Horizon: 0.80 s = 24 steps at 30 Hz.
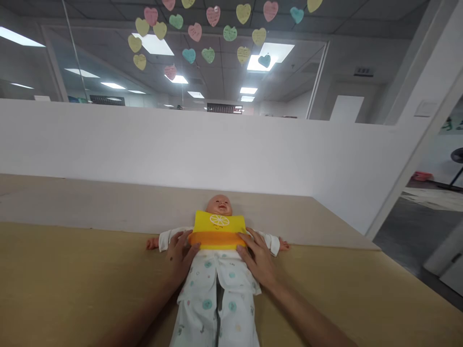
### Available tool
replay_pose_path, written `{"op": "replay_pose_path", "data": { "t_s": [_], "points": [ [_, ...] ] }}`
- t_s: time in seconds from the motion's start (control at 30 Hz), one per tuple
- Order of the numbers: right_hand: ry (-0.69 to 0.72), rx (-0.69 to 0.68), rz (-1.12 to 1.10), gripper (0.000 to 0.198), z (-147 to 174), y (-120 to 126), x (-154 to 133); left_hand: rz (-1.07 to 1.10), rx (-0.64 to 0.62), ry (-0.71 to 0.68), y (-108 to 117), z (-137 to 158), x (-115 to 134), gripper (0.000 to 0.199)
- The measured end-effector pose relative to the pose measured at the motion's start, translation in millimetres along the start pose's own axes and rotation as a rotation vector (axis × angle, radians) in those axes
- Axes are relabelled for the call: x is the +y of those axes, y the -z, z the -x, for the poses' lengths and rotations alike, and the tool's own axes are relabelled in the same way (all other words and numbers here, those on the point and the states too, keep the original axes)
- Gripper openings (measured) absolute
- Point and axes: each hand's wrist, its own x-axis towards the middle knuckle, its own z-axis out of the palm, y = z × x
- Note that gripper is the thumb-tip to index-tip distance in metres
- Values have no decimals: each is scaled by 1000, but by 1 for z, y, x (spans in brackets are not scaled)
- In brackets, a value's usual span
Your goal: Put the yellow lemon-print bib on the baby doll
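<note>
A baby doll (219, 206) lies on its back on the table, arms stretched out to both sides, in white clothes (208, 277) with small coloured prints. Over its chest is a yellow bib (237, 221) with a white citrus slice and an orange pocket band (218, 238) across its lower part. My left hand (180, 253) holds the left end of the pocket, thumb at the lower edge and fingers at the side. At the opposite end, my right hand (259, 255) grips the bib in the same way. The doll's feet are out of view.
The table has a tan front part (90, 279) and a paler strip (108, 202) behind. A low white wall (162, 149) with glass above stands at the back. Heart-shaped notes (213, 16) stick to the glass. A doorway opens at the right.
</note>
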Motion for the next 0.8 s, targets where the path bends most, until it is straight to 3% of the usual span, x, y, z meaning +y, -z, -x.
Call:
{"op": "replay_pose_path", "data": {
  "t_s": [0.2,0.4,0.5,0.63,0.7,0.77,0.8],
  "points": [
    [-109,-15,-38,51,15,0,-2,91,-1,112,10,19,6,51],
    [-191,6,-104,54,68,15,0,146,-80,251,36,59,22,55],
    [-236,-24,-133,51,98,27,-9,117,-63,250,55,83,30,53],
    [-231,-97,-159,49,135,44,-34,24,-88,105,99,142,49,38],
    [-212,-141,-152,47,146,50,-46,-25,-63,-90,121,185,63,26],
    [-183,-160,-133,44,151,53,-55,-90,-139,-318,135,226,76,25],
    [-177,-157,-126,43,151,53,-57,-109,-119,-371,136,244,82,26]
  ]
}}
